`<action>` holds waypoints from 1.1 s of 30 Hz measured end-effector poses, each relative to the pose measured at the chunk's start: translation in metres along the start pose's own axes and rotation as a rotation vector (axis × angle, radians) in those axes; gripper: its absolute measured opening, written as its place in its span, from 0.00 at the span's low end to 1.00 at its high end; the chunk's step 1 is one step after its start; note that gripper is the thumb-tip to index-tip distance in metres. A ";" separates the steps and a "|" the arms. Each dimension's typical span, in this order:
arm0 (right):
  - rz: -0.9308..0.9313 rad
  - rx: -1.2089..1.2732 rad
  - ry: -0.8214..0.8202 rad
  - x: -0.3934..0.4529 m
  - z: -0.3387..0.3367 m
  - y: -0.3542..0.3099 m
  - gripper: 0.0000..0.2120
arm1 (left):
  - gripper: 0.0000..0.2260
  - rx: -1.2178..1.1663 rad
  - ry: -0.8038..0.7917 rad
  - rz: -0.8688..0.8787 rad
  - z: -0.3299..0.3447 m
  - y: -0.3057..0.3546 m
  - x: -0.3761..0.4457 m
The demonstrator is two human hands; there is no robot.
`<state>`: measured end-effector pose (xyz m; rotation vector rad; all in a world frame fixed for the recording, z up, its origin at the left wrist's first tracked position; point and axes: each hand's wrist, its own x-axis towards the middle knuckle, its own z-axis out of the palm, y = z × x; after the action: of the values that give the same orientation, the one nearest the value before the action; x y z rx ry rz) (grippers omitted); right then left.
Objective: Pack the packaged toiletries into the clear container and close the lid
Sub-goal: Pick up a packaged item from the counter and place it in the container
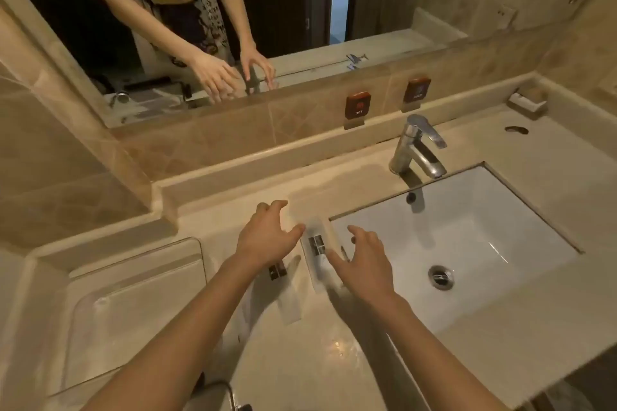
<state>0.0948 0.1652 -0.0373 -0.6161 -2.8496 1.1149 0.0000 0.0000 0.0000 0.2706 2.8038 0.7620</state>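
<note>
Two flat pale toiletry packets with small dark labels lie on the beige counter between my hands: one (319, 252) near the sink's left edge, another (287, 294) closer to me, partly under my left wrist. My left hand (267, 237) hovers just left of the far packet, fingers spread, holding nothing. My right hand (364, 260) hovers over the sink's left rim just right of that packet, fingers apart and empty. The clear container (133, 307) sits at the left on the counter, with its lid seemingly on top.
A white sink (467, 243) with a chrome faucet (417, 150) lies to the right. A mirror (200, 27) above the backsplash reflects my arms. Hot and cold signs (359, 105) stand on the ledge. A soap dish (527, 100) sits at the far right.
</note>
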 end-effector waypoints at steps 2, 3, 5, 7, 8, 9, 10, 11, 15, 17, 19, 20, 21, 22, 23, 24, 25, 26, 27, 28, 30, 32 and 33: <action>0.082 0.033 -0.021 0.000 0.005 0.000 0.30 | 0.29 -0.010 -0.064 -0.039 0.007 -0.001 0.003; 0.124 0.049 -0.037 -0.001 0.010 0.004 0.29 | 0.28 -0.019 -0.102 -0.059 0.015 -0.005 0.007; 0.185 0.077 -0.058 -0.003 0.018 0.007 0.27 | 0.25 -0.054 -0.152 -0.083 0.026 -0.009 0.013; 0.203 0.065 -0.051 -0.002 0.027 0.009 0.26 | 0.22 -0.085 -0.168 -0.079 0.037 -0.012 0.023; 0.203 0.061 -0.047 -0.001 0.030 0.009 0.26 | 0.22 -0.100 -0.166 -0.072 0.040 -0.012 0.028; 0.206 0.045 -0.047 0.000 0.034 0.010 0.26 | 0.21 -0.113 -0.167 -0.081 0.044 -0.013 0.033; 0.208 0.028 -0.046 0.001 0.038 0.010 0.26 | 0.21 -0.126 -0.168 -0.093 0.048 -0.012 0.037; 0.215 0.013 -0.045 0.002 0.042 0.010 0.26 | 0.21 -0.128 -0.166 -0.106 0.052 -0.012 0.041; 0.226 -0.052 -0.038 0.008 0.055 0.012 0.26 | 0.22 -0.078 -0.178 -0.158 0.066 -0.012 0.051; 0.227 -0.073 -0.036 0.012 0.060 0.013 0.26 | 0.22 -0.114 -0.192 -0.195 0.071 -0.014 0.056; 0.218 -0.104 -0.040 0.014 0.064 0.014 0.26 | 0.21 -0.132 -0.199 -0.221 0.073 -0.015 0.059; 0.210 -0.124 -0.040 0.015 0.066 0.014 0.26 | 0.20 -0.130 -0.199 -0.227 0.073 -0.016 0.060; 0.201 -0.141 -0.036 0.017 0.067 0.015 0.26 | 0.18 -0.130 -0.192 -0.231 0.073 -0.017 0.062; 0.194 -0.151 -0.032 0.018 0.068 0.016 0.26 | 0.15 -0.137 -0.183 -0.237 0.074 -0.017 0.063; 0.190 -0.154 -0.029 0.018 0.069 0.016 0.26 | 0.13 -0.153 -0.173 -0.240 0.074 -0.017 0.064; 0.189 -0.152 -0.030 0.019 0.069 0.017 0.26 | 0.10 -0.176 -0.164 -0.240 0.074 -0.017 0.065; 0.188 -0.149 -0.031 0.019 0.070 0.018 0.27 | 0.09 -0.207 -0.154 -0.237 0.074 -0.017 0.066; 0.188 -0.147 -0.031 0.019 0.070 0.018 0.27 | 0.07 -0.239 -0.145 -0.233 0.073 -0.016 0.067; 0.185 -0.148 -0.029 0.019 0.070 0.019 0.27 | 0.06 -0.273 -0.139 -0.229 0.073 -0.016 0.068; 0.183 -0.149 -0.030 0.019 0.070 0.020 0.27 | 0.06 -0.309 -0.136 -0.229 0.072 -0.015 0.068; 0.177 -0.149 -0.040 0.020 0.069 0.021 0.28 | 0.05 -0.382 -0.142 -0.244 0.071 -0.013 0.067; 0.173 -0.139 -0.047 0.020 0.069 0.021 0.28 | 0.05 -0.458 -0.162 -0.267 0.070 -0.011 0.064; 0.170 -0.128 -0.049 0.020 0.068 0.021 0.29 | 0.06 -0.495 -0.171 -0.278 0.069 -0.010 0.062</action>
<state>0.0731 0.1424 -0.1046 -0.8648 -2.9762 0.9854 -0.0426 0.0387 -0.0733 -0.1313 2.3288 1.2498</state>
